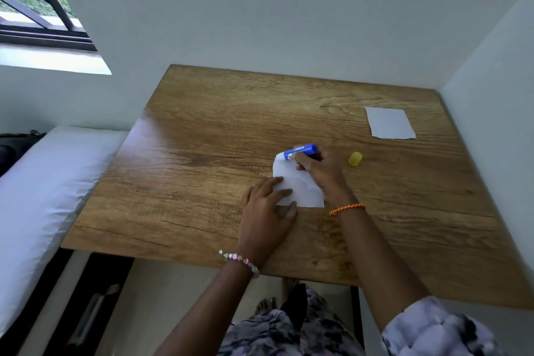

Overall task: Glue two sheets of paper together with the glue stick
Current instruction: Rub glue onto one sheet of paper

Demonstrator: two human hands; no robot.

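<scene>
On our wooden table [202, 130], our left hand [267, 211] presses flat on 1 paper sheet [300, 191] while our right hand [320, 169] grips the glue stick [300, 151].

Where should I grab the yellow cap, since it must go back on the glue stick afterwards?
The yellow cap lies free on the table, right of the right hand. Pinch its two long sides from above; nothing crowds it, and which end is open cannot be told.
</scene>
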